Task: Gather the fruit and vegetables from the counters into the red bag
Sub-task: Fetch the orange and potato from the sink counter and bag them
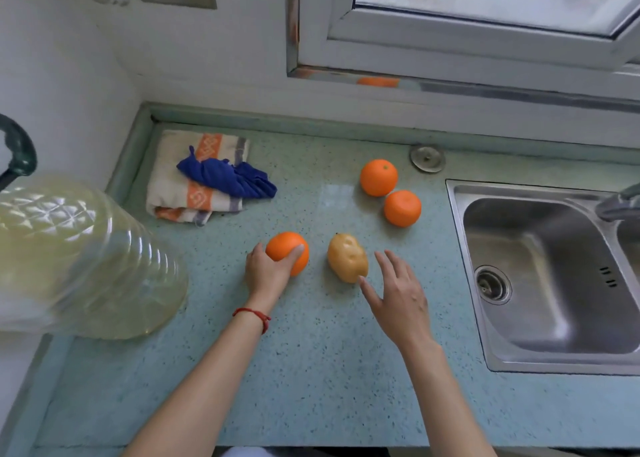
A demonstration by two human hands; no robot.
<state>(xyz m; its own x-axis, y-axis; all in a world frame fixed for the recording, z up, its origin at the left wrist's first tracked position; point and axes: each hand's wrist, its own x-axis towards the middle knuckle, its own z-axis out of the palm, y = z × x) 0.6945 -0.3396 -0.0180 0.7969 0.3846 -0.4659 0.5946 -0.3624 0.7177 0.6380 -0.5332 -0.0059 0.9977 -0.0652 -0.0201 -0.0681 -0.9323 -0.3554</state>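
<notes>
On the speckled green counter (311, 352) my left hand (268, 271) wraps around an orange (282, 247), thumb on one side and fingers on the other. A tan potato (347, 257) lies just right of it. My right hand (398, 294) hovers open beside the potato, fingers spread, its thumb tip at the potato's lower right edge. Two more oranges sit touching each other farther back, one at the rear (379, 177) and one nearer the sink (402, 208). The red bag is not in view.
A large clear jug of yellowish liquid (79, 255) stands at the left edge. A folded striped towel (187, 179) with a blue cloth (228, 177) on it lies at the back left. A steel sink (554, 273) fills the right side; a window is above.
</notes>
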